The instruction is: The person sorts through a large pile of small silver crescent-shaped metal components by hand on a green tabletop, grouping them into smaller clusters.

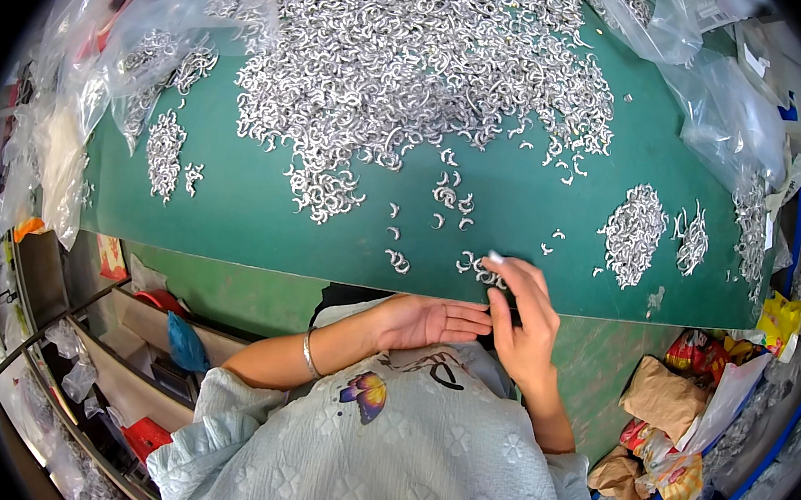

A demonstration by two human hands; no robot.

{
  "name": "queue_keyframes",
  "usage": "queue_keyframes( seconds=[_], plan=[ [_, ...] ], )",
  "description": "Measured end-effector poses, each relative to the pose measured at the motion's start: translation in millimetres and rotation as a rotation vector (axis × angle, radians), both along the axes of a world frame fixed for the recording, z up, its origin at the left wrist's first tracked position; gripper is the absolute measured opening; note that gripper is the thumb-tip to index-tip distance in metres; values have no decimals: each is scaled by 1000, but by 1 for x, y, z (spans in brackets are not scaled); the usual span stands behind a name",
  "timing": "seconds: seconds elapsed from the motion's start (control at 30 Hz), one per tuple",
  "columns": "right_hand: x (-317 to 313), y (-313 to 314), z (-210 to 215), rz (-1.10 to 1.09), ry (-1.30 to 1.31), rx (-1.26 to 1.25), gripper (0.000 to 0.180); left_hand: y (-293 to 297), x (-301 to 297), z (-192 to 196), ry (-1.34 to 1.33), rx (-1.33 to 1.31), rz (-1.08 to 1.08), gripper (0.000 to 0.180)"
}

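Note:
A large heap of small silver crescent-shaped metal pieces (398,59) covers the far middle of the green table (343,250). My right hand (529,323) reaches over the near table edge, fingers curved and thumb apart. Its fingertips are at a small cluster of crescent pieces (477,268) by the edge; no piece shows clearly gripped. Just below the edge, my left hand (427,322) is palm up with fingers stretched toward the right thumb. Nothing shows in its palm. Several loose crescents (445,195) lie in front of the hands.
Smaller piles of pieces sit at the left (165,155) and right (634,234). Clear plastic bags (726,117) rest on the table's far corners. Drawers (140,346) stand at lower left. Paper bags and packets (663,402) fill the lower right.

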State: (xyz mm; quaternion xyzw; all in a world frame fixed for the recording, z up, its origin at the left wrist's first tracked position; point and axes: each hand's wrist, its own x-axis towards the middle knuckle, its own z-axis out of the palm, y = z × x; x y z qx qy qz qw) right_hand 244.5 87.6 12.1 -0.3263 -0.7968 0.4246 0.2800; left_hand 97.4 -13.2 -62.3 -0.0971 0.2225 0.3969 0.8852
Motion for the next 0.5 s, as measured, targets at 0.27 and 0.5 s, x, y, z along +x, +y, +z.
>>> queue_keyframes(
  seconds=[0.27,0.5],
  plan=[
    [-1,5,-7,-89,-56,157,39,6,-4,0,-69,18,51,67],
    [-16,11,-1,-131,-176,186,46,6,-3,1,-19,65,32,66]
  ],
)
